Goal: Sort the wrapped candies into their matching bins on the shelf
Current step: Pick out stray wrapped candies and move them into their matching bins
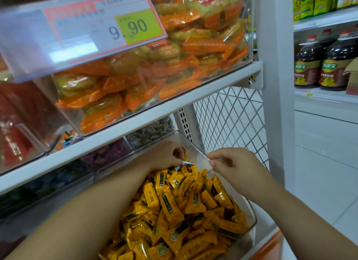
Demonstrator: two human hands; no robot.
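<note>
A clear bin (193, 143) on the lower shelf is heaped with yellow wrapped candies (174, 207). My left hand (166, 155) reaches to the back of the heap with its fingers curled, and a bit of orange wrapper (185, 156) shows between them. A dark blue and white wrapper (186, 165) lies just below that hand on the yellow pile. My right hand (230, 162) hovers over the bin's right side, thumb and forefinger pinching the bin's clear rim. Neighbouring bins hold purple candies (108, 153) and grey-green candies (153, 132).
The white shelf (135, 120) above carries a clear bin of orange-wrapped biscuits (155, 70) with a 9.90 price tag (108, 25). A white wire mesh panel (232, 120) and post close off the right. Oil bottles (325, 66) stand on a farther shelf.
</note>
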